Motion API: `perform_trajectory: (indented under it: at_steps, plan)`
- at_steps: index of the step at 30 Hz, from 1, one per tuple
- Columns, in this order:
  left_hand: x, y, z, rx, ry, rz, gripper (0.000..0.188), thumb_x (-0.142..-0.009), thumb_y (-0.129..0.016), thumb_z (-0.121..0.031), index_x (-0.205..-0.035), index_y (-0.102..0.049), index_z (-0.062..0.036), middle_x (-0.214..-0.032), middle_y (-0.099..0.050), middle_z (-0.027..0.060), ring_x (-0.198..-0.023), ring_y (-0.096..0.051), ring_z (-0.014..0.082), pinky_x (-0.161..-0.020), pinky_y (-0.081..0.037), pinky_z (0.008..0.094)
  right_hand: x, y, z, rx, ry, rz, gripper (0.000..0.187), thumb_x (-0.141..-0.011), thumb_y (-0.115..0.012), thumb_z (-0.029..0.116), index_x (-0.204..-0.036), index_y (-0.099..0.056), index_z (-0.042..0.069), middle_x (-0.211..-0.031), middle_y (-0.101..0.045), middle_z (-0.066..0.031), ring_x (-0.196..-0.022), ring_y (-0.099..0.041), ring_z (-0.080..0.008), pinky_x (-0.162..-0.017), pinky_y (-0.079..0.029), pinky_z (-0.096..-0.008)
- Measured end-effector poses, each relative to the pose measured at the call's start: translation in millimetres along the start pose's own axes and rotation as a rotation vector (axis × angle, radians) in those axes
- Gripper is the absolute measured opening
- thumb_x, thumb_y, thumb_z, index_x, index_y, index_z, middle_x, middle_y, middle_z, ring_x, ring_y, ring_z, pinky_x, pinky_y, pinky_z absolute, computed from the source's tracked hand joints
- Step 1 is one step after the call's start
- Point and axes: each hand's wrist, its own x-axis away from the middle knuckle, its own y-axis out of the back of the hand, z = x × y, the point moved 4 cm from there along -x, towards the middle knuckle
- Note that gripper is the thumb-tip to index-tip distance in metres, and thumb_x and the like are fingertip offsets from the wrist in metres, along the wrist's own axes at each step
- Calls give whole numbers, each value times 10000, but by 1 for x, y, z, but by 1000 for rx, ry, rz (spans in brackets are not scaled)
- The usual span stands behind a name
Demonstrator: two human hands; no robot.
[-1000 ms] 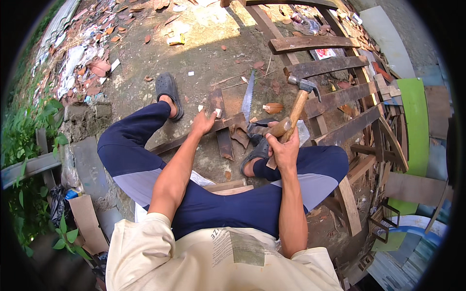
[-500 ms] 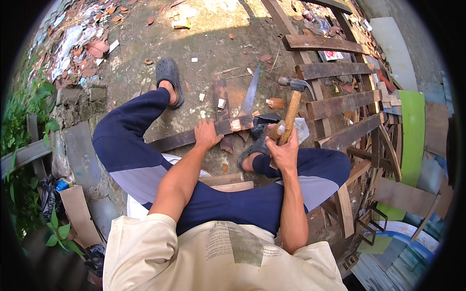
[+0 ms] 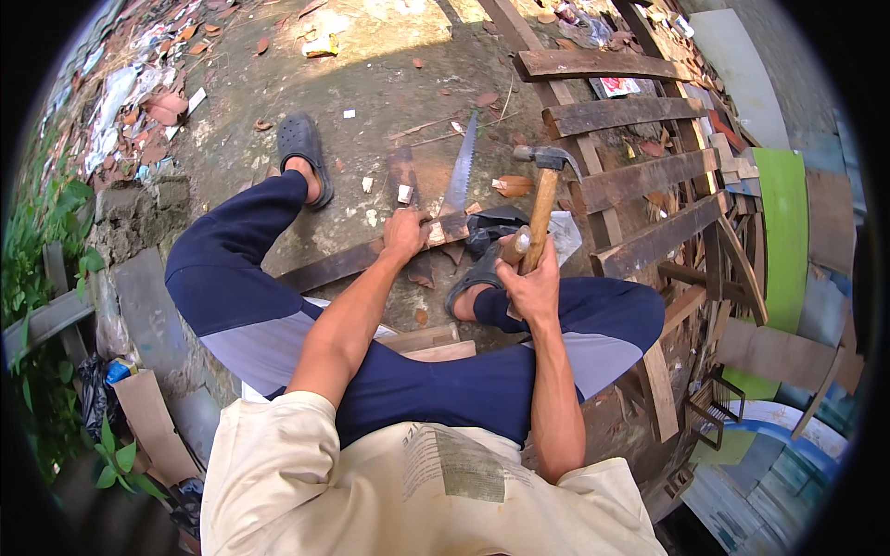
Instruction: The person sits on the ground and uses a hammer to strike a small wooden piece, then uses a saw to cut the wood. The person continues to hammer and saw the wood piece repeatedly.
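My right hand [image 3: 531, 285] is closed around a claw hammer [image 3: 542, 199], its head up and its wooden handle in my grip. A second thing with a round wooden handle [image 3: 516, 245] sits in the same hand; its other end is hidden. My left hand [image 3: 405, 234] has its fingers curled at a dark wooden plank [image 3: 338, 264] on the ground, near its right end. A shorter dark board [image 3: 401, 171] lies across it. Beyond the plank lies a saw blade [image 3: 464, 159], next to a black plastic bag [image 3: 491, 230].
On the right leans a slatted wooden frame [image 3: 640, 181], with a green panel [image 3: 781, 232] behind it. Pale wood pieces [image 3: 436, 350] lie between my legs. A broken block wall [image 3: 139, 218] and plants border the left. Litter and dry leaves [image 3: 167, 107] cover the far left.
My left hand has slid right along the plank toward the crossing board, and its fingers have curled in. My right hand still holds the hammer and the other handle. The view has shifted slightly.
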Motion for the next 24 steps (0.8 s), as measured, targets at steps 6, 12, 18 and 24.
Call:
perform_trajectory:
  at_steps: [6,12,18,24]
  plan:
    - [4,29,7,162,255,-196,452,-887,-714,-471,-1052,-737,-51,-1083,-713,196,-1063,-659,387,-912,-504,509,1,5,-5,11,-35,-21,375,-799,-752,-16,-1124,-572,30,-838,-638,-19,-536,-527,-59,-485,-442,-232]
    - [20,24,53,-58,328,102,1085,-704,-703,-806,-1384,-558,27,-1280,-664,253,-1245,-610,386,-1066,-469,460,-1,3,-2,23,-104,18,448,-780,-769,57,-1169,-551,14,-1054,-727,-87,-912,-692,-162,-817,-552,-313]
    - [15,13,86,-43,150,405,1000,-658,-809,-697,-1317,-616,30,-1246,-674,275,-1169,-647,413,-1013,-496,467,-3,-3,0,-10,-51,52,452,-782,-770,54,-1174,-547,18,-1073,-730,-85,-934,-699,-175,-833,-551,-318]
    - [53,33,40,-196,-68,201,749,-675,-880,-522,-1236,-652,-80,-1187,-676,145,-1122,-647,369,-930,-521,457,-1,1,-3,-11,-40,37,444,-786,-771,58,-1168,-548,22,-1059,-731,-79,-898,-687,-165,-810,-549,-311]
